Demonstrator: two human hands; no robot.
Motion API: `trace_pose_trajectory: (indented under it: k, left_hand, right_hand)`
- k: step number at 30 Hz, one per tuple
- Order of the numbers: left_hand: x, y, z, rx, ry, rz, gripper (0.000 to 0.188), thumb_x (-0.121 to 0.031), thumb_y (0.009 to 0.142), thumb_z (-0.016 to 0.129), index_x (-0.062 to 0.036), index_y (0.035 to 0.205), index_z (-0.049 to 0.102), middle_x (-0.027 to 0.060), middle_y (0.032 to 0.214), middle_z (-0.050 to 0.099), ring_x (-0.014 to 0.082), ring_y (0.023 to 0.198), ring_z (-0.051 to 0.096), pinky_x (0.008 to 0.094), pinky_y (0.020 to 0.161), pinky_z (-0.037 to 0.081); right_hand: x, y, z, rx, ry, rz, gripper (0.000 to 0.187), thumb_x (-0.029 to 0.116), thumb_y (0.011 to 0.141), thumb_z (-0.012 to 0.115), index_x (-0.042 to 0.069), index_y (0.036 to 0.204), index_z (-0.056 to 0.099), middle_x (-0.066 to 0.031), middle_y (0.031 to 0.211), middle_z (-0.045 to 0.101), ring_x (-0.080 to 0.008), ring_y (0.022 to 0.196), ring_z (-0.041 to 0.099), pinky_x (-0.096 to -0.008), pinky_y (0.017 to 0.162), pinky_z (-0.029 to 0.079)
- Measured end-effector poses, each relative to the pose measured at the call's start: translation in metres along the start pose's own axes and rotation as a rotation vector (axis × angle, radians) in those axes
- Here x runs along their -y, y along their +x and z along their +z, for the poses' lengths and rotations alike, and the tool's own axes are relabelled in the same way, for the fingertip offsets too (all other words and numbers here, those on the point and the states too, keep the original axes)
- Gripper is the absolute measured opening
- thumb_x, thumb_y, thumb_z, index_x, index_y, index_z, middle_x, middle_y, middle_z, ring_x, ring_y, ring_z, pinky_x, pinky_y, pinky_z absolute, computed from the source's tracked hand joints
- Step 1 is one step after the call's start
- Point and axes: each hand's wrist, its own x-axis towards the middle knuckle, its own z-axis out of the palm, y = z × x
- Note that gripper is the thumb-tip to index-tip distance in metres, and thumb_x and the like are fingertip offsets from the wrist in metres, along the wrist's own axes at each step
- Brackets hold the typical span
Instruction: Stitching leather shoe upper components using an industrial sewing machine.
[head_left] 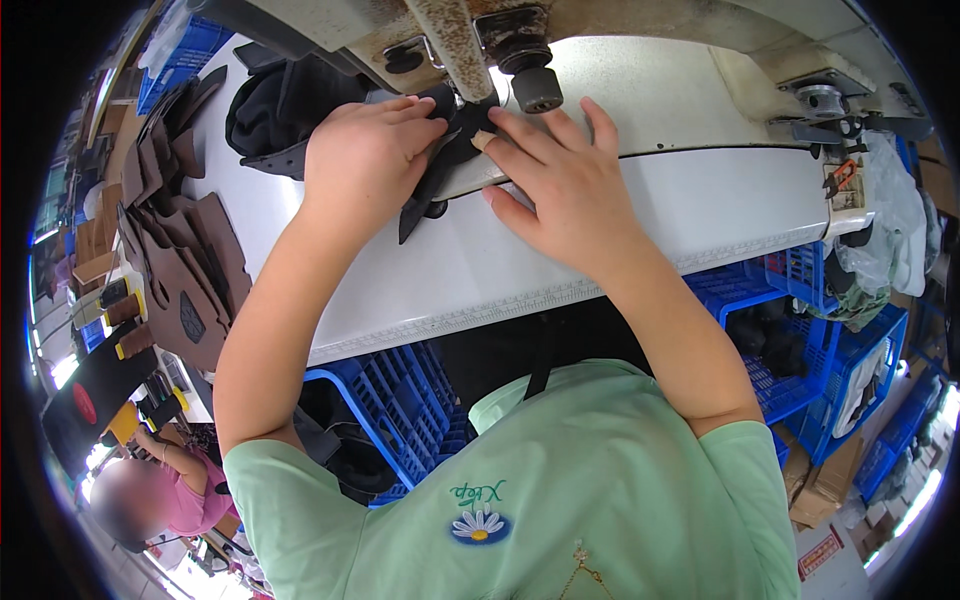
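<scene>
Under the needle area of a sewing machine [455, 50] lies a black strip-like piece of material [432, 185], its pointed end hanging toward me. My left hand [365, 155] is closed on the piece's left side, fingers bent together; the fingertips are partly hidden. On its right side, my right hand [570, 185] rests with fingers spread, the index and middle fingertips touching the black material. A bandage-like wrap covers one of those fingertips. Beside my left hand sits a bundled black fabric item [285, 110] with a row of small holes along its edge.
Brown cut pieces [185, 240] are stacked left of the white table [400, 300]. Blue crates [400, 410] stand below it on both sides. Thread spools [125, 310] and a person in pink [195, 490] are at far left. A clear plastic bag [895, 200] hangs right.
</scene>
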Motion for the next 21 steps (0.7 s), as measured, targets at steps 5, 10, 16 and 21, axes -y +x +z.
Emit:
trace_pose_trajectory:
  k: [5,10,16,21]
  left_hand:
    - [-0.005,0.000,0.003,0.017,0.042,-0.015,0.026,-0.006,0.075,0.070,-0.0108,0.100,0.076,0.0076,0.110,0.074,0.0227,0.106,0.069,0.0374,0.088,0.053]
    - [-0.010,0.002,0.008,0.000,0.082,-0.025,0.026,-0.007,0.074,0.070,-0.0107,0.099,0.076,0.0084,0.108,0.074,0.0230,0.104,0.070,0.0372,0.084,0.055]
    - [-0.014,0.005,0.014,-0.106,0.116,-0.002,0.011,-0.008,0.074,0.068,-0.0083,0.085,0.071,0.0113,0.101,0.074,0.0235,0.097,0.072,0.0383,0.075,0.055]
    - [-0.015,0.004,0.016,-0.097,0.134,-0.023,0.013,-0.007,0.073,0.066,-0.0083,0.084,0.071,0.0115,0.100,0.075,0.0244,0.097,0.072,0.0388,0.076,0.055]
  right_hand:
    - [0.000,0.000,0.000,0.007,0.000,0.020,0.041,0.032,0.080,0.072,0.012,0.115,0.068,-0.0043,0.130,0.061,-0.0257,0.134,0.045,-0.0595,0.110,0.024]
    - [0.001,0.001,0.001,0.021,-0.013,0.056,0.046,0.034,0.080,0.072,0.009,0.119,0.066,-0.0072,0.134,0.059,-0.0290,0.136,0.042,-0.0622,0.111,0.024]
    - [0.002,0.003,0.001,0.005,-0.002,0.075,0.051,0.032,0.080,0.072,0.011,0.125,0.062,-0.0070,0.134,0.058,-0.0298,0.134,0.043,-0.0599,0.110,0.026]
    - [0.001,0.002,0.000,0.024,0.026,-0.017,0.050,0.027,0.079,0.072,0.013,0.125,0.061,-0.0047,0.131,0.059,-0.0272,0.131,0.046,-0.0551,0.110,0.028]
